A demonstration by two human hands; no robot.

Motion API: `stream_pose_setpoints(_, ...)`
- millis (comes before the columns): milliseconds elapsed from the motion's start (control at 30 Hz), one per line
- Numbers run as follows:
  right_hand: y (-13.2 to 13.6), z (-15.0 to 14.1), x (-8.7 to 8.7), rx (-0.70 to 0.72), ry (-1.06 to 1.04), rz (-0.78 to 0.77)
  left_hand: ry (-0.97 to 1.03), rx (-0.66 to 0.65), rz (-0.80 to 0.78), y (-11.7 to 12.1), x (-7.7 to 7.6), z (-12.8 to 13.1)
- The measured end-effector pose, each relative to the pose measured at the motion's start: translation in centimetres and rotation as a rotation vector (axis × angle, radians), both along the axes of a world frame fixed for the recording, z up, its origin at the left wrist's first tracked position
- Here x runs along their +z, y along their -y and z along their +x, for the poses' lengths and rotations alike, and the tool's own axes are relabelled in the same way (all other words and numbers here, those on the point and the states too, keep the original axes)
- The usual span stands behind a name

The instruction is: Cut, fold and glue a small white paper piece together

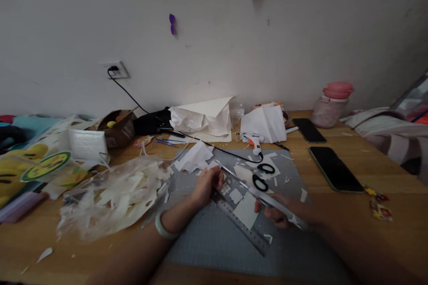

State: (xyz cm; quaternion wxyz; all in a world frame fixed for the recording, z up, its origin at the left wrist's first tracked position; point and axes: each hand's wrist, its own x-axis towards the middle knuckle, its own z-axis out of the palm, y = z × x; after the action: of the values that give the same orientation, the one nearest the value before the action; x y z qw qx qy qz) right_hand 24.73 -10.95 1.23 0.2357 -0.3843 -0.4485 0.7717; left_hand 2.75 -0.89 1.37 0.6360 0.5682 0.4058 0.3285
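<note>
My right hand (276, 213) is closed around a long white utility knife (281, 207), slanting up and left; its slim metal front reaches my left hand. Fingers curled, my left hand (207, 185) is pinched at the knife's tip; whatever lies between the fingertips is too small to make out. A metal ruler (239, 222) lies slantwise below both hands on the grey cutting mat (200, 240). Beside it is a cream card piece (247, 210), among several small scraps. Black-handled scissors (260, 182) lie just beyond the knife, their blades partly hidden.
A clear bag of scraps (117, 196) lies left of the mat. Behind it are a glue gun (256, 144) with a cable, folded white paper (264, 122) and a cardboard box (122, 131). Two phones (334, 169) and a pink-lidded bottle (331, 104) stand or lie right.
</note>
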Motion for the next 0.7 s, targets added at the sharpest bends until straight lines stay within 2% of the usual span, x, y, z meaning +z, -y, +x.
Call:
stream_pose_setpoints(233, -0.06, 0.21, -0.92, -0.027, -0.069, -0.048, 0.106, 0.051, -0.048, 0.27, 0.29, 0.09)
stream_pose_setpoints(467, -0.39, 0.26, -0.65, -0.052, -0.131, -0.168, 0.127, 0.047, -0.066, -0.04, -0.2, -0.14)
stream_pose_setpoints(700, -0.29, 0.26, -0.89, -0.065, -0.132, -0.142, 0.149, 0.05, -0.086, -0.14, -0.38, 0.01)
